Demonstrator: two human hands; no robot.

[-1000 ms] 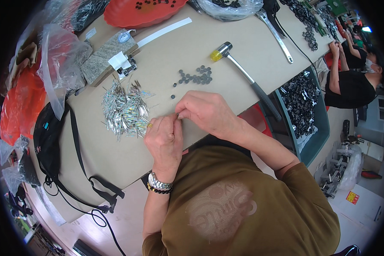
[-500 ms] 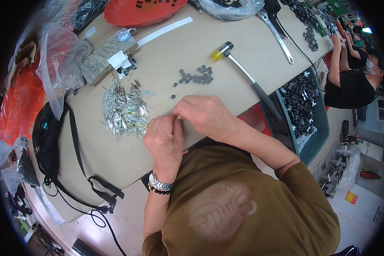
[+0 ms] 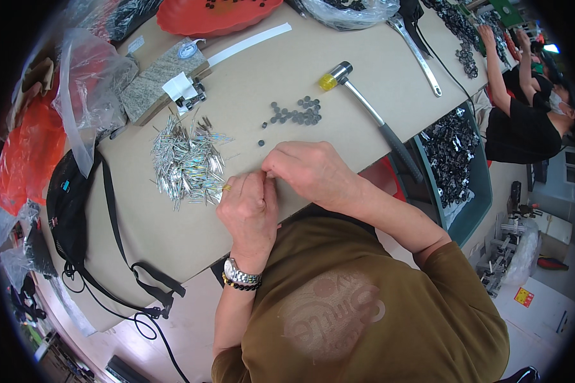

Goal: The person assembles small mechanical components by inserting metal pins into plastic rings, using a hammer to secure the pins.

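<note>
My left hand (image 3: 246, 203) is closed near the table's front edge, with a watch and a dark beaded bracelet on its wrist. Against its upper side, the pinched fingertips of my right hand (image 3: 310, 172) meet it. Whatever sits between the fingers is hidden. To the left of my left hand lies a loose heap of thin silvery metal pins (image 3: 188, 166). Beyond my hands are several small dark round pieces (image 3: 297, 115), grouped together. One dark piece (image 3: 260, 143) lies apart from them, closer to my right hand.
A mallet (image 3: 380, 121) with a yellow face reaches over the table's right edge. Beside it stands a teal bin (image 3: 478, 204) of black parts. Farther back are a wrench (image 3: 418, 57), a red bowl (image 3: 217, 24) and a stone block (image 3: 156, 89). A black bag (image 3: 73, 198) lies left. Another person (image 3: 524, 127) works right.
Both my hands keep nearly the same closed pose, fingertips together. At the far right the other person's arms have shifted. The scene has moved very slightly in the picture.
</note>
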